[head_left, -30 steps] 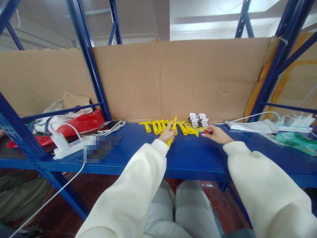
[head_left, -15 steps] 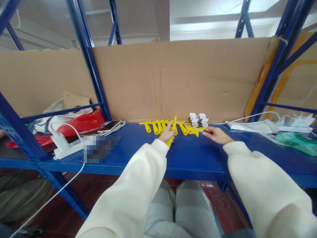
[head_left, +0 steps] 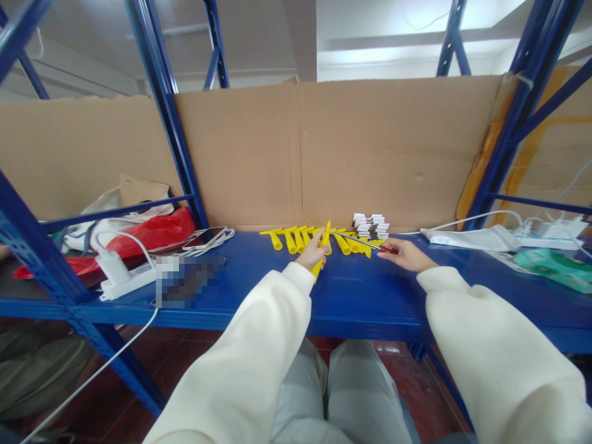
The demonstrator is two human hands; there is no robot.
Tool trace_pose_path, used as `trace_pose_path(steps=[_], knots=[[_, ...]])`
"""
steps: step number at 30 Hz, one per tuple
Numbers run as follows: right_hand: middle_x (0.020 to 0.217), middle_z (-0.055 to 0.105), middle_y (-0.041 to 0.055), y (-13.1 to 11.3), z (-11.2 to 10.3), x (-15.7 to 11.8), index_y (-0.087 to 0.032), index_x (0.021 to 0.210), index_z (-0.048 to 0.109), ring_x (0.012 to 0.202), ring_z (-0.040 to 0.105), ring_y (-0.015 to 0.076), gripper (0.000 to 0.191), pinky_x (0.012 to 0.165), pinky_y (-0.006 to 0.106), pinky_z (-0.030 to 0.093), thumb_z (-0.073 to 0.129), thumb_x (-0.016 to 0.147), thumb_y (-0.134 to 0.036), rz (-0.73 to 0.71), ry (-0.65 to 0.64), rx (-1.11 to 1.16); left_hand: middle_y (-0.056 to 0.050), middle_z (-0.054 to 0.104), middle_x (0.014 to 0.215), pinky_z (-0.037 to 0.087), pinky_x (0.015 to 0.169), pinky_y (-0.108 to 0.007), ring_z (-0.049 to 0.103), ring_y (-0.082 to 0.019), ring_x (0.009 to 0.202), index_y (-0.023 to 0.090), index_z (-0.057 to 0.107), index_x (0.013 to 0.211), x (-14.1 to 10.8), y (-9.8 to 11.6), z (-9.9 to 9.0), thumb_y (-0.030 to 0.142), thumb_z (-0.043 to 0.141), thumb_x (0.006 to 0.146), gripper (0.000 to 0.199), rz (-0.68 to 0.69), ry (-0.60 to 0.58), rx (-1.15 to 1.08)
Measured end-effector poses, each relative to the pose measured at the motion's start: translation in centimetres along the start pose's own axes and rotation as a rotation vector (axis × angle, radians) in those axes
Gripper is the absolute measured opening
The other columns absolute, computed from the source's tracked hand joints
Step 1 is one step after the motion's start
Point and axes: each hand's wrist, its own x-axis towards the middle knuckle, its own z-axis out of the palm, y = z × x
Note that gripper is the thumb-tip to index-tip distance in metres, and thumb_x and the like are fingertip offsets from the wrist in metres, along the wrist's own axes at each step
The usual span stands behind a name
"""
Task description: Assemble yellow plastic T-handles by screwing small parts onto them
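A blue metal shelf [head_left: 259, 283] backed by a brown cardboard sheet [head_left: 379, 142] carries everything. Far left lies a crumpled red plastic bag [head_left: 173, 231], its contents hidden. A row of hollow yellow T-shaped plastic pieces [head_left: 278, 242] lies by the cardboard, with stacked white-and-black pieces [head_left: 370, 228] near its right end. The hands are apart: the left hand [head_left: 312, 251] grips a tilted yellow piece [head_left: 317, 270]; the right hand [head_left: 406, 256] holds a slim red-handled metal tool [head_left: 358, 240] aimed at its top, contact unclear. Tool work seems in hand, calling for steady alignment.
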Motion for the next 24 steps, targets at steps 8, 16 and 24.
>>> trace_pose_path(steps=[8,16,24], knots=[[0.061,0.062,0.0032,0.0,-0.1,0.0,-0.024,0.065,0.059,0.06,0.054,0.0196,0.047,0.06,0.034,0.044,0.06,0.081,-0.069,-0.001,-0.033,-0.031,-0.007,0.063,0.099,0.041,0.042,-0.02,0.046,-0.007,0.047,0.026,0.017,0.169,0.0,0.0,-0.2,0.012,0.051,0.096,0.082,-0.003,-0.025,0.014],[0.06,0.063,0.0016,0.8,0.4,0.1,-0.026,0.07,0.054,0.058,0.058,0.02,0.05,0.059,0.034,0.048,0.069,0.072,-0.073,0.041,-0.023,0.064,-0.007,0.063,0.097,0.041,0.042,-0.02,0.047,-0.007,0.047,0.027,0.021,0.169,0.2,-0.2,-0.1,0.014,0.055,0.095,0.082,0.013,-0.026,0.02],[0.062,0.062,0.0024,0.8,0.2,-0.1,-0.027,0.067,0.047,0.059,0.056,0.0196,0.052,0.058,0.033,0.046,0.07,0.071,-0.074,0.048,-0.001,0.07,-0.008,0.064,0.098,0.041,0.041,-0.021,0.048,-0.008,0.047,0.025,0.02,0.169,0.3,-0.4,-0.1,0.012,0.052,0.092,0.084,0.013,-0.025,0.024]])
